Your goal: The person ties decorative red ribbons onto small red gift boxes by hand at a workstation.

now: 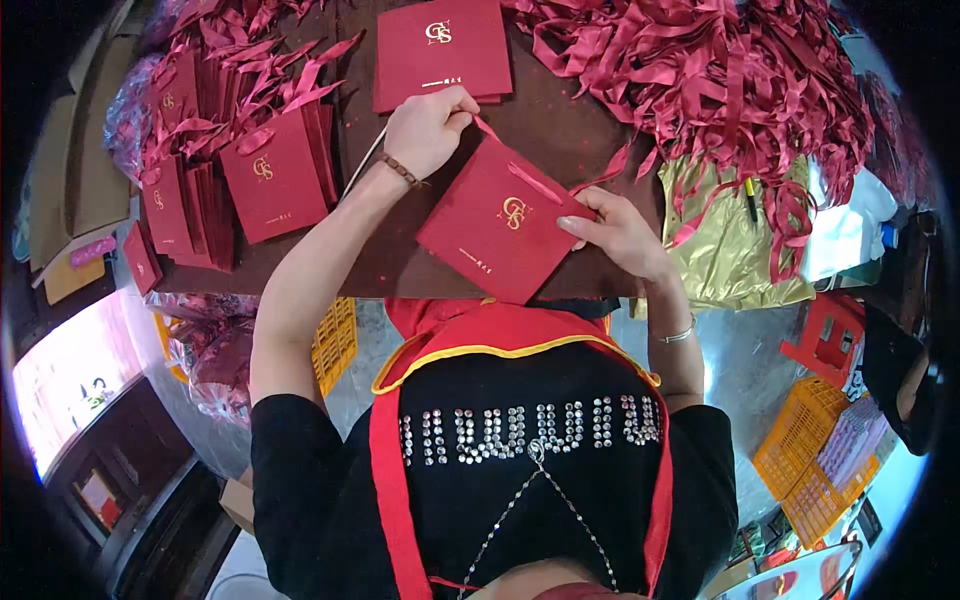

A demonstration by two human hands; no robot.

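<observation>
A red paper gift bag (485,225) with a gold logo lies tilted at the table's front edge. My left hand (425,130), closed in a pinch above its upper left corner, grips a red ribbon (487,128) that runs to the bag's top edge. At the bag's right side, my right hand (620,235) is closed on it, thumb on the front face and the other fingers partly hidden behind. Beyond my left hand lies a small stack of flat red bags (440,60) with the same logo.
A large heap of red ribbons (710,80) covers the back right, beside gold wrapping (715,240) and a pen (751,200). Ribboned bags (275,180) stand grouped at the left. Orange crates (800,450) sit on the floor at the right.
</observation>
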